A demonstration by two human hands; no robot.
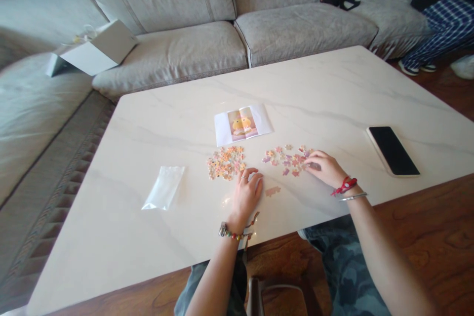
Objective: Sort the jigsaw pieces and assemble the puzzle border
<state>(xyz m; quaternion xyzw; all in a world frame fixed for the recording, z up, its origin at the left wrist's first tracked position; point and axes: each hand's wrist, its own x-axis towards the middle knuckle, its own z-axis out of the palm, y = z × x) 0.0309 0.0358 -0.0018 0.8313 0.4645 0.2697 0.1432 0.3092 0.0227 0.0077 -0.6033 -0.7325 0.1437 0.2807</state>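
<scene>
Loose jigsaw puzzle pieces lie in two groups on the white marbled table. My left hand rests at the lower right edge of the denser orange and yellow pile, its fingers apart and slightly bent. A small joined strip of pink pieces lies just right of that hand. At the right end of the scattered pink and purple pieces, my right hand has its fingertips drawn together on the pieces. Whatever is between those fingertips is too small to make out.
Behind the pieces lies a creased picture sheet with two yellow figures. A clear plastic bag is on the left, a phone on the right. A grey sofa stands beyond the table, and another person sits far right.
</scene>
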